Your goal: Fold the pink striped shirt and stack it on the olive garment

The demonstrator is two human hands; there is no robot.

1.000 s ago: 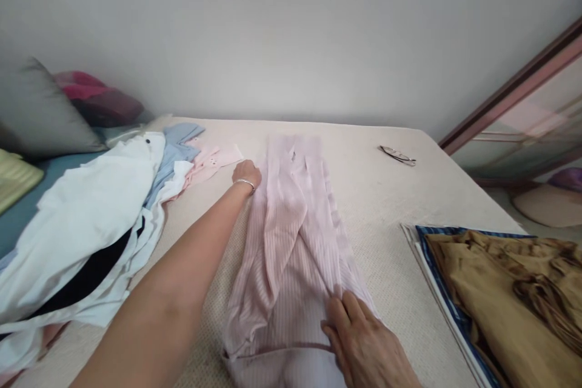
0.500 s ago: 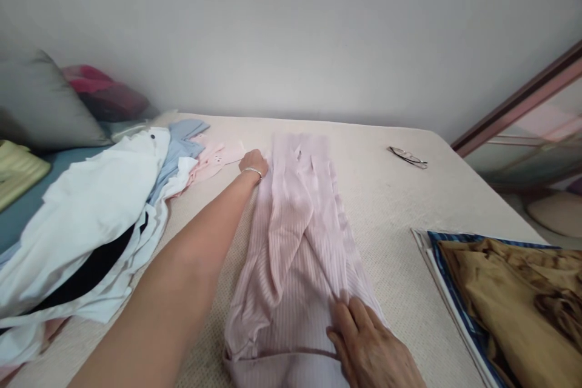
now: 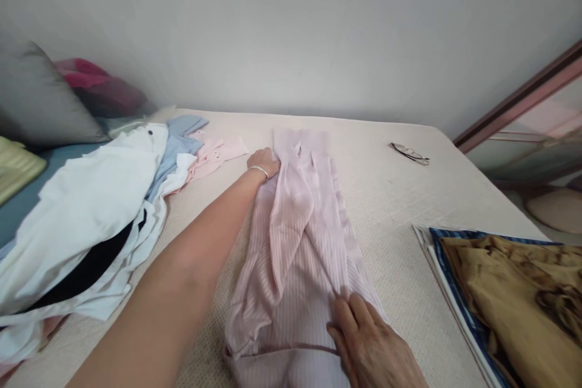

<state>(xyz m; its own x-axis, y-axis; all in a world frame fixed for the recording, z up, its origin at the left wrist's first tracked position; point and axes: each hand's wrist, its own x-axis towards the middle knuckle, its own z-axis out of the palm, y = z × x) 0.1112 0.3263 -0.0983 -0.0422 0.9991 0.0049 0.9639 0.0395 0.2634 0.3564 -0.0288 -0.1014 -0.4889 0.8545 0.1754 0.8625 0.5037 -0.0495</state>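
A pale pink ribbed knit garment (image 3: 313, 254) lies lengthwise on the bed, its sides folded inward and its near end turned up in a band. At its far left edge, my left hand (image 3: 264, 162), with a bracelet on the wrist, is closed on the fabric; the fingertips are hidden. My right hand (image 3: 370, 339) is at the near right part of the garment, fingers bent and pressed together on the cloth, with the thumb tucked at their left side.
Left of the garment is a loose heap of clothes (image 3: 104, 194) beside a grey cushion (image 3: 40, 97). Folded brown clothing (image 3: 513, 291) lies on a stack at the right. Eyeglasses (image 3: 409, 153) rest on the bed (image 3: 386, 206) near the wall.
My left hand has moved slightly right, onto the garment's far left edge, and that edge has shifted inward. My right hand has stayed in place.
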